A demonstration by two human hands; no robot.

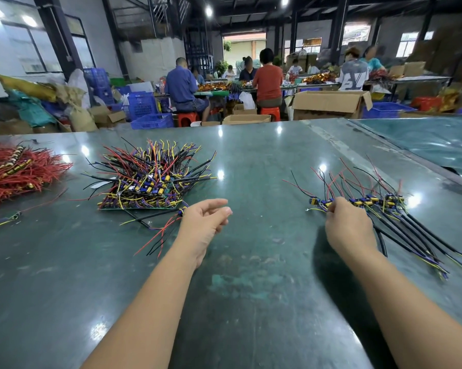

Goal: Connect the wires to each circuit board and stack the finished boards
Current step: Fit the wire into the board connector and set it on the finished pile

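A stack of wired circuit boards [144,185] bristling with red, black, yellow and purple wires sits on the green table at centre left. One loose wired board [181,211] lies at its near edge. My left hand [204,225] hovers just right of that board with relaxed fingers, holding nothing. To the right lies a row of small boards [368,201] with red and black leads and long black cables. My right hand [348,227] rests on the row's left end, its fingers curled round a board there.
A heap of red wires [14,171] covers the far left of the green table [251,262]. A second table surface [424,142] adjoins at the right. Beyond the far edge stand cardboard boxes [331,103], blue crates [151,121] and several seated people.
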